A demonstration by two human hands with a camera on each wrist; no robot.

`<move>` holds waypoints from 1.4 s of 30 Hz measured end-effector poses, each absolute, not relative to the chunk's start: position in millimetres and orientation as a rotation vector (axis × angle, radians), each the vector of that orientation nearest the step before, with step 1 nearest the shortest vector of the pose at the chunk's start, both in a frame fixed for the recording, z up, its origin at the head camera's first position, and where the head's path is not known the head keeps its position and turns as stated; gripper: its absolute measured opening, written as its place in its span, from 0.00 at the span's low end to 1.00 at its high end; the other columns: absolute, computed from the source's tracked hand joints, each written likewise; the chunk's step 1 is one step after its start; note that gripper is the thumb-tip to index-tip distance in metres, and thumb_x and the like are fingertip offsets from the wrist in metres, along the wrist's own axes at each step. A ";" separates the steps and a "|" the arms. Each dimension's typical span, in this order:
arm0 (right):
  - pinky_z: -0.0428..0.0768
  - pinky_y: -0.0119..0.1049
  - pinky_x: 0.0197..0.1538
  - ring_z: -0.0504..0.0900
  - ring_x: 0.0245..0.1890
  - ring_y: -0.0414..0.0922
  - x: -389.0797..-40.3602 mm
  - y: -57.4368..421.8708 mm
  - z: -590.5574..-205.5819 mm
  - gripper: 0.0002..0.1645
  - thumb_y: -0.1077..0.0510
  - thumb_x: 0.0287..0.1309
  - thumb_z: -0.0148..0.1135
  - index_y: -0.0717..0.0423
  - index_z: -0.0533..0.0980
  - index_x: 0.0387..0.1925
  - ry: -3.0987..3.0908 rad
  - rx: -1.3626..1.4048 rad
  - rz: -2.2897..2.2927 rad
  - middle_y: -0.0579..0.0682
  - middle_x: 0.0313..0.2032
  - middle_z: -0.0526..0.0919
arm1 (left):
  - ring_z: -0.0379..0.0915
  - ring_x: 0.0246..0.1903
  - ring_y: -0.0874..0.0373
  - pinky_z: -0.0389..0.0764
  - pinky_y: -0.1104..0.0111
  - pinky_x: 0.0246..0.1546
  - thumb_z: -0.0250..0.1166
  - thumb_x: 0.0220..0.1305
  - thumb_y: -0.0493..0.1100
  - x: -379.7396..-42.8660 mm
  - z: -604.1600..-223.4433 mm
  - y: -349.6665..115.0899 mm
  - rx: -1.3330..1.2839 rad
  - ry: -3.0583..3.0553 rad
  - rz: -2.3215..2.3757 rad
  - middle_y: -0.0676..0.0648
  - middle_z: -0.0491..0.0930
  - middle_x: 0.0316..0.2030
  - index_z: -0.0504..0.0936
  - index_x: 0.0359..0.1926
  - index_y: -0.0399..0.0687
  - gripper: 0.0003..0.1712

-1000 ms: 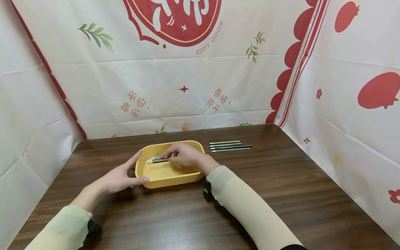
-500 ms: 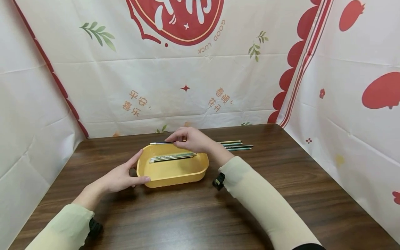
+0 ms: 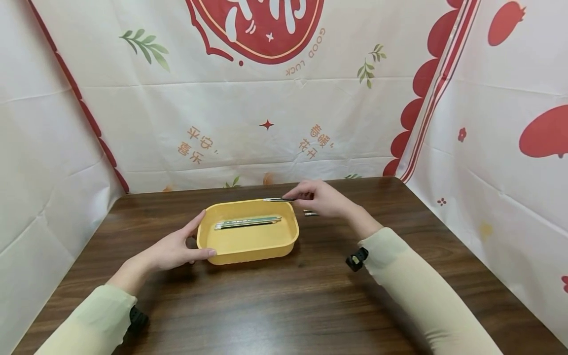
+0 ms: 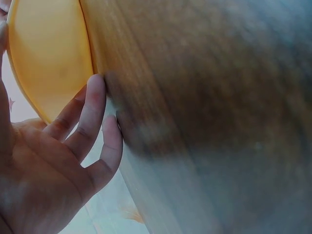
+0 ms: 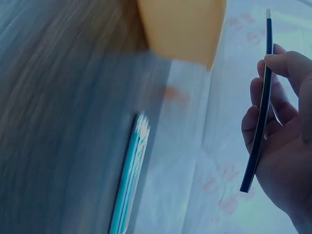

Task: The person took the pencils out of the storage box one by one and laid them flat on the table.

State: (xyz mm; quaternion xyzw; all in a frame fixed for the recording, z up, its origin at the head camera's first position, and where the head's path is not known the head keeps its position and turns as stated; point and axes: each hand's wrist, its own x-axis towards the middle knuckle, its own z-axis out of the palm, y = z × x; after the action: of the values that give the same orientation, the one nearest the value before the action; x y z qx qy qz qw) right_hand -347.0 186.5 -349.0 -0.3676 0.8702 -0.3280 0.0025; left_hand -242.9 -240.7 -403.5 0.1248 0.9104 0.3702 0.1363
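A yellow tray [image 3: 250,257] with rounded corners sits on the table, several pencils [image 3: 248,223] lying side by side in it. At its left end my left hand [image 3: 170,251] holds it, thumb over the near rim and index finger at the far corner; the left wrist view shows other fingers against the outer wall [image 4: 53,58]. My right hand [image 3: 326,199] pinches a dark pencil [image 5: 263,109] between thumb and fingers, its white eraser end pointing left over the tray's far right rim. In the right wrist view, more pencils [image 5: 127,180] lie below this hand.
The brown wooden table [image 3: 275,301] runs back to a white printed cloth [image 3: 248,108], which also hangs along both sides. Right of the tray, eraser ends of the pencils on the table [image 3: 310,214] show beneath my right hand, which hides the others.
My right hand has lifted the dark pencil out of the tray, over its far rim, and carried it right toward the pencils on the table. The left hand keeps its hold on the tray.
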 end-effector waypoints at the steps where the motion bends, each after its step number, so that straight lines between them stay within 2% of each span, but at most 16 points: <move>1: 0.79 0.37 0.43 0.80 0.40 0.44 -348.1 193.7 -350.9 0.16 0.59 0.75 0.69 0.43 0.90 0.59 2.736 -1.144 -1.026 0.53 0.52 0.90 | 0.83 0.36 0.54 0.83 0.61 0.44 0.78 0.64 0.67 -243.2 -403.5 -240.6 0.362 2.639 1.067 0.37 0.76 0.66 0.36 0.91 0.64 0.73; 6: 0.80 0.35 0.44 0.81 0.42 0.43 -352.9 227.5 -356.8 0.17 0.61 0.74 0.69 0.47 0.90 0.59 2.769 -1.081 -1.032 0.55 0.54 0.90 | 0.83 0.37 0.55 0.83 0.61 0.44 0.78 0.64 0.67 -243.3 -404.1 -240.6 0.362 2.642 1.058 0.38 0.77 0.65 0.36 0.91 0.64 0.73; 11: 0.80 0.33 0.44 0.81 0.42 0.43 -358.3 256.1 -363.3 0.16 0.62 0.73 0.70 0.50 0.90 0.58 2.825 -0.979 -1.042 0.53 0.53 0.91 | 0.83 0.39 0.55 0.83 0.61 0.44 0.78 0.64 0.67 -243.8 -404.3 -240.9 0.363 2.638 1.066 0.38 0.77 0.65 0.36 0.91 0.64 0.73; 15: 0.80 0.34 0.48 0.81 0.45 0.43 -363.9 271.6 -373.5 0.16 0.61 0.73 0.69 0.48 0.91 0.57 2.849 -0.894 -0.990 0.51 0.53 0.90 | 0.83 0.39 0.55 0.84 0.61 0.44 0.78 0.64 0.67 -243.6 -403.4 -240.9 0.364 2.640 1.067 0.38 0.77 0.64 0.36 0.91 0.64 0.73; 22: 0.79 0.39 0.51 0.79 0.47 0.45 -369.1 284.1 -388.5 0.16 0.61 0.74 0.68 0.48 0.90 0.58 2.812 -0.814 -0.914 0.51 0.54 0.89 | 0.83 0.41 0.55 0.84 0.62 0.44 0.78 0.65 0.67 -242.2 -402.5 -239.9 0.365 2.643 1.056 0.37 0.77 0.66 0.36 0.91 0.64 0.72; 30: 0.79 0.43 0.56 0.80 0.49 0.46 -374.7 286.4 -396.8 0.16 0.63 0.73 0.67 0.46 0.92 0.55 2.770 -0.811 -0.773 0.50 0.52 0.89 | 0.83 0.36 0.54 0.81 0.60 0.46 0.78 0.64 0.68 -242.5 -402.9 -239.8 0.360 2.647 1.043 0.38 0.77 0.64 0.36 0.91 0.65 0.72; 36: 0.78 0.40 0.51 0.79 0.45 0.45 -377.3 286.5 -401.3 0.16 0.65 0.71 0.68 0.49 0.92 0.53 2.745 -0.825 -0.715 0.52 0.49 0.89 | 0.83 0.37 0.54 0.82 0.60 0.45 0.77 0.65 0.67 -242.9 -402.5 -239.9 0.367 2.642 1.047 0.37 0.76 0.67 0.36 0.91 0.66 0.72; 42: 0.78 0.40 0.47 0.78 0.41 0.44 -380.0 286.0 -405.2 0.17 0.67 0.71 0.68 0.47 0.92 0.53 2.719 -0.822 -0.683 0.47 0.43 0.87 | 0.83 0.37 0.54 0.82 0.60 0.46 0.77 0.65 0.68 -242.8 -401.9 -239.9 0.365 2.648 1.038 0.38 0.76 0.66 0.36 0.91 0.66 0.72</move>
State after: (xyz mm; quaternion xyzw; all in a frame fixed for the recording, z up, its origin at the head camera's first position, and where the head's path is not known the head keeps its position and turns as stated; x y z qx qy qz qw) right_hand -380.0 286.0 -405.2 -0.2798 0.9250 -0.2325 0.1099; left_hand -242.8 -239.9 -401.9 0.1261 0.9149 0.3585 0.1365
